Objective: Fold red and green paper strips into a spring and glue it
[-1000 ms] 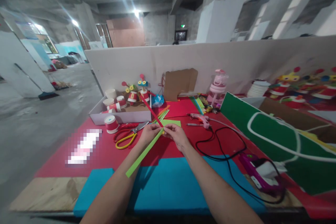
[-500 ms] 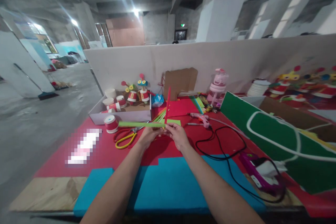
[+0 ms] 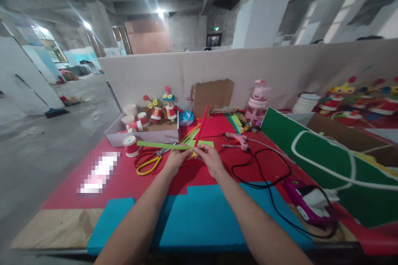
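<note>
Over the red table cover, my left hand (image 3: 178,160) pinches the green paper strip (image 3: 161,145), which sticks out to the left. My right hand (image 3: 210,158) is closed by the end of the red paper strip (image 3: 202,124), which slants up and away. The two strips meet between my fingertips. Just under the meeting point a small yellow piece (image 3: 193,154) shows, partly covered by fingers. Yellow-and-red-handled scissors (image 3: 149,165) lie left of my left hand, near a red-and-white paper cup (image 3: 131,146). Loose paper strips (image 3: 190,137) lie behind my hands.
A pink glue gun (image 3: 239,140) with a black cable (image 3: 259,165) lies to the right. A white box (image 3: 149,136) with cups and paper-cup figures stands at back left. A green panel (image 3: 320,165) and purple power strip (image 3: 306,203) are on the right. Blue sheets (image 3: 199,219) cover the front.
The red strip has tilted from nearly upright over to the right. The green strip's free left end has risen slightly. The yellow piece shows more between my fingers.
</note>
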`<state>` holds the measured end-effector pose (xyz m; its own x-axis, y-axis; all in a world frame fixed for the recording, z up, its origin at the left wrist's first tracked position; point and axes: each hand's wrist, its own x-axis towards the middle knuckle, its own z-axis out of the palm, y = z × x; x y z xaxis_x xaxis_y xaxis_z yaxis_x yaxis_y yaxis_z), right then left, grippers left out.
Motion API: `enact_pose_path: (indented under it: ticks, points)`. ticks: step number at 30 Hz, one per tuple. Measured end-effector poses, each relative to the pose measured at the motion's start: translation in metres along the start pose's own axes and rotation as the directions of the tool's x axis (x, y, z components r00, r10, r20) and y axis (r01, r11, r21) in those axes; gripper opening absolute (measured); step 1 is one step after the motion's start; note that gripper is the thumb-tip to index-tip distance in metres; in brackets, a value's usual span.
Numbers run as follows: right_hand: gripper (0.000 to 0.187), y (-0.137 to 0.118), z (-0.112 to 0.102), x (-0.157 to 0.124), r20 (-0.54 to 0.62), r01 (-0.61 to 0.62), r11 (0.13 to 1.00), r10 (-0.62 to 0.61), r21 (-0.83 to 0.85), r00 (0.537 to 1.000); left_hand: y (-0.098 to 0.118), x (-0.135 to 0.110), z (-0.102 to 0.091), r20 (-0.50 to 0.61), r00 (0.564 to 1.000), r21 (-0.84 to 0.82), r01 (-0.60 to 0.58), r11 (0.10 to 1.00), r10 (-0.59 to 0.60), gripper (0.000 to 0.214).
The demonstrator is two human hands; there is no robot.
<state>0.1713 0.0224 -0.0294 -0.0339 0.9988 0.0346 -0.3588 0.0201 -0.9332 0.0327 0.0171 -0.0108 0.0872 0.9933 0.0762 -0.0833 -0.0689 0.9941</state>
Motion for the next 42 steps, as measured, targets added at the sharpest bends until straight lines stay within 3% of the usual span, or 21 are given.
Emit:
enact_pose_path:
  ticks: [4, 13, 21, 27, 32, 35, 38, 42]
  points:
    - [0.040, 0.001, 0.001, 0.000, -0.014, 0.030, 0.999, -0.030, -0.025, 0.999, 0.001, 0.000, 0.000, 0.027, 0.999, -0.003, -0.045, 0.999, 0.045, 0.028]
    - [0.041, -0.002, 0.001, 0.001, 0.008, 0.037, 0.996, -0.037, -0.085, 0.999, -0.001, 0.004, -0.003, -0.073, 0.996, -0.037, -0.054, 0.998, 0.051, 0.026]
    - [0.035, -0.012, -0.018, 0.007, -0.012, 0.024, 0.987, -0.026, -0.160, 1.000, 0.004, 0.015, -0.020, -0.188, 0.982, -0.366, -0.070, 0.928, 0.000, 0.033]
    - [0.035, -0.016, -0.035, 0.014, -0.031, -0.020, 0.985, 0.015, -0.173, 0.999, 0.016, 0.023, -0.049, -0.329, 0.944, -0.474, -0.185, 0.861, 0.023, 0.034]
    - [0.036, -0.018, -0.037, 0.017, -0.163, 0.024, 0.996, -0.037, -0.081, 0.986, 0.016, 0.028, -0.063, -0.478, 0.876, -0.496, -0.216, 0.841, -0.057, 0.033]
    - [0.036, -0.016, -0.029, 0.014, -0.153, 0.021, 0.998, -0.012, 0.056, 0.988, 0.009, 0.026, -0.053, -0.384, 0.919, -0.455, -0.106, 0.884, -0.087, 0.034]
    - [0.034, -0.011, -0.016, 0.009, -0.084, -0.010, 0.995, 0.019, 0.101, 0.996, 0.003, 0.018, -0.033, -0.154, 0.987, -0.315, -0.004, 0.949, -0.046, 0.034]
    - [0.031, -0.003, -0.002, 0.002, -0.003, -0.022, 0.998, 0.022, 0.052, 1.000, 0.000, 0.006, -0.008, 0.076, 0.996, -0.106, 0.046, 0.993, -0.038, 0.035]
